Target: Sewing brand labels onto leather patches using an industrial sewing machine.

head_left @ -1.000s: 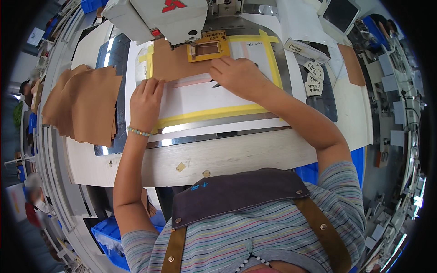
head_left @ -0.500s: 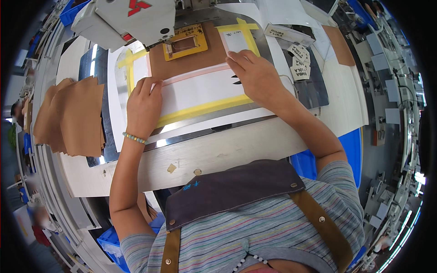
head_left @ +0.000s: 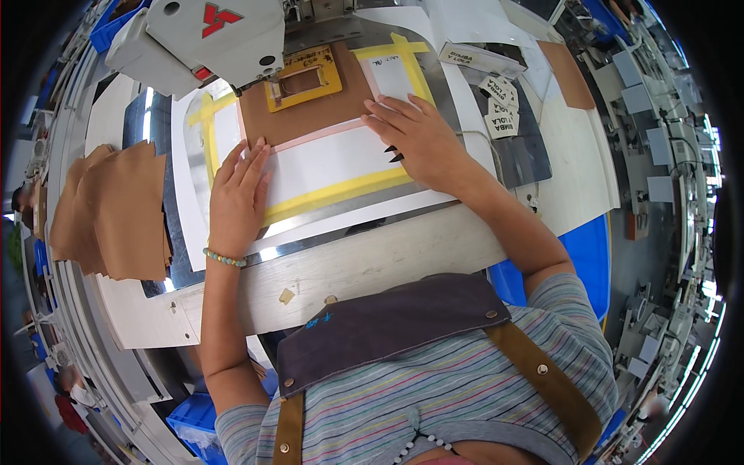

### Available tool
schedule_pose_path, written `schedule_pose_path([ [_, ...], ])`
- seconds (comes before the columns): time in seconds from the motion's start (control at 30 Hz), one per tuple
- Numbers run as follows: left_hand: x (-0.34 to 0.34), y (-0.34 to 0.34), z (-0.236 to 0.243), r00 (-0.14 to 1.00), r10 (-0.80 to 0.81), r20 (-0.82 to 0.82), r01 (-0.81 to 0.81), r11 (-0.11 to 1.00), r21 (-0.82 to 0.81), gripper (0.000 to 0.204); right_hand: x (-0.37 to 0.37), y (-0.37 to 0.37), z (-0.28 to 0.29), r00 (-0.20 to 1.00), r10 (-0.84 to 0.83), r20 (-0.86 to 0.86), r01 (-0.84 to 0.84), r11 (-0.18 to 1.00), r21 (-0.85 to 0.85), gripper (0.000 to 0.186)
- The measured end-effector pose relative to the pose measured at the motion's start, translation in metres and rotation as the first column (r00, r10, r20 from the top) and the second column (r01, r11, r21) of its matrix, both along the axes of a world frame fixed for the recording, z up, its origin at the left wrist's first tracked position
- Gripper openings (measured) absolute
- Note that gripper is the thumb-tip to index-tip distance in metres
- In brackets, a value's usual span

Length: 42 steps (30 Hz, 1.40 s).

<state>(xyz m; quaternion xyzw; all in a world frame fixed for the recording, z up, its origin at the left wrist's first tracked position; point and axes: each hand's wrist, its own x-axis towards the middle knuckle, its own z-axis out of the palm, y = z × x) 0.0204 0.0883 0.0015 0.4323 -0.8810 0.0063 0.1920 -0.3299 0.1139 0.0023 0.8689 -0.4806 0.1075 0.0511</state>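
Note:
A brown sheet (head_left: 310,124) lies within a pink-edged outline on a white template (head_left: 325,163) bordered with yellow tape (head_left: 333,193). Over the sheet's far part sits a yellow frame (head_left: 310,98) with a window, just under the sewing machine head (head_left: 225,46). My left hand (head_left: 239,203) is open, its stretched fingertips at the sheet's near left corner. Near the right corner, my right hand (head_left: 422,146) rests with fingers spread. Two dark points of thread snips (head_left: 394,154) stick out from under its palm; the rest of the tool is hidden.
A stack of brown sheets (head_left: 112,221) stands on the left. White printed labels (head_left: 502,112) and a small white box (head_left: 480,60) lie on the right, with another brown piece (head_left: 567,76) beyond. A blue bin (head_left: 554,260) is below the table's right edge.
My left hand has gone from a pinch to stretched fingers. My right fingers have spread and drawn slightly toward me along the sheet's right edge. The whole view has shifted a little.

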Motion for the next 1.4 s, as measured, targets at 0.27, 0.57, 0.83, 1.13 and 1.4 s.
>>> schedule_pose_path([
  [0.27, 0.001, 0.005, 0.003, 0.997, 0.055, 0.056, -0.05, 0.995, -0.082, 0.043, -0.002, 0.001, -0.002, 0.997, 0.026, 0.073, -0.024, 0.999, -0.027, 0.049],
  [0.57, 0.007, 0.002, 0.002, 0.999, 0.037, 0.012, -0.036, 0.994, -0.108, 0.039, 0.002, 0.001, 0.002, 0.979, 0.03, 0.201, -0.006, 0.993, -0.119, 0.05],
  [0.83, 0.001, 0.004, 0.001, 1.0, 0.006, -0.02, -0.008, 0.996, -0.085, 0.036, 0.0, 0.0, 0.002, 0.984, 0.09, 0.155, -0.089, 0.996, -0.014, 0.055],
  [1.13, -0.003, 0.006, 0.005, 0.998, 0.05, -0.048, -0.051, 0.998, -0.024, 0.06, 0.006, 0.0, 0.005, 0.976, 0.023, 0.215, -0.012, 0.999, -0.051, 0.055],
  [1.4, 0.002, 0.004, 0.002, 0.998, 0.054, 0.03, -0.056, 0.997, 0.058, 0.064, 0.002, 0.001, 0.0, 0.996, -0.014, 0.09, 0.009, 0.998, 0.06, 0.056],
])
